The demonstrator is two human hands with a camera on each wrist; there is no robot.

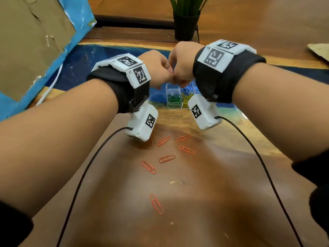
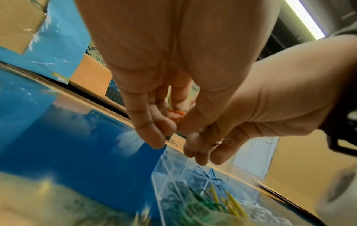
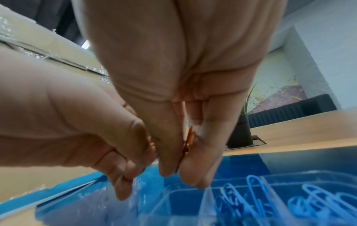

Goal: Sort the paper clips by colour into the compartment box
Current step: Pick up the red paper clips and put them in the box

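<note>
Both hands meet just above the clear compartment box [image 1: 171,106]. My left hand [image 1: 166,72] holds a small bunch of orange paper clips [image 2: 176,115] between thumb and curled fingers. My right hand [image 1: 175,75] pinches an orange clip [image 3: 188,143] edge-on between thumb and a finger, right beside the left hand [image 3: 92,122]. The box holds green clips [image 1: 173,100], yellow clips [image 1: 187,99] and blue clips [image 3: 257,197], each colour in its own compartment. Several loose orange clips [image 1: 166,158] lie on the wooden table nearer to me.
A potted plant [image 1: 186,24] stands behind the box. A large cardboard box with blue tape [image 1: 35,41] fills the left side. A cardboard scrap [image 1: 318,50] lies far right. Black cables [image 1: 85,175] trail from both wrist cameras over the table.
</note>
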